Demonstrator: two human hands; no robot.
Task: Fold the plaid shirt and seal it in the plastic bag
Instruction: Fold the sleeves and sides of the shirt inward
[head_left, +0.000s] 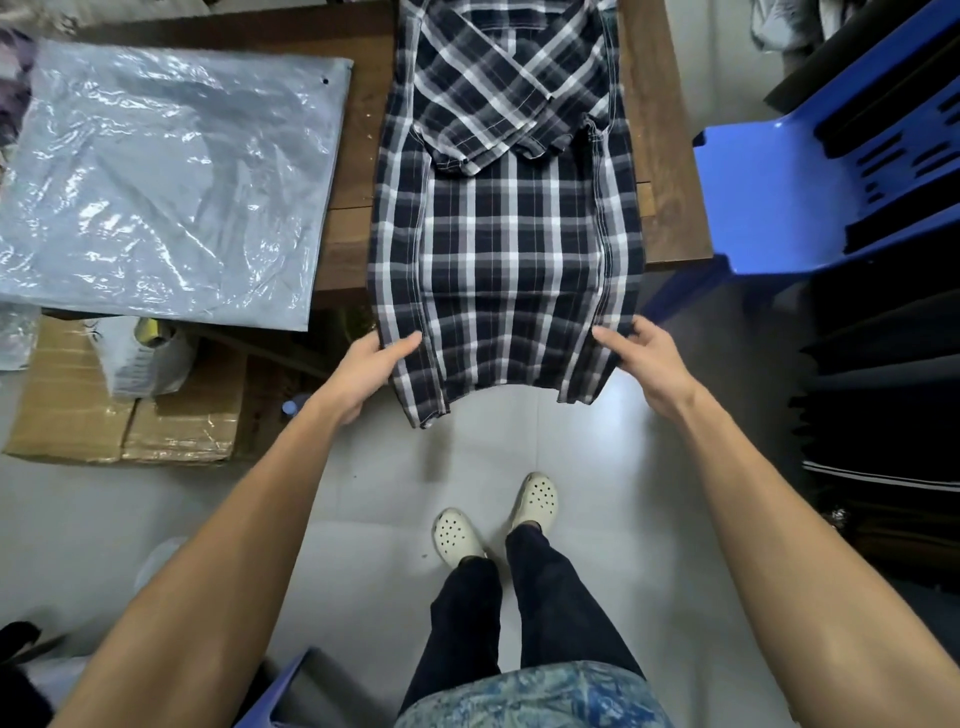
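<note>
The dark blue and white plaid shirt (506, 223) lies lengthwise on the wooden table (670, 197), both sides folded inward and the sleeves crossed over its upper part. Its lower end hangs past the table's near edge. My left hand (371, 366) pinches the shirt's bottom left corner. My right hand (641, 358) grips the bottom right corner. A stack of clear plastic bags (166, 182) lies flat on the table's left side, apart from the shirt.
A blue plastic chair (831, 171) stands right of the table. Cardboard boxes (124, 410) and a white bag sit on the floor under the table's left end. Dark stacked garments fill the right edge. My feet in white clogs stand on grey tiles.
</note>
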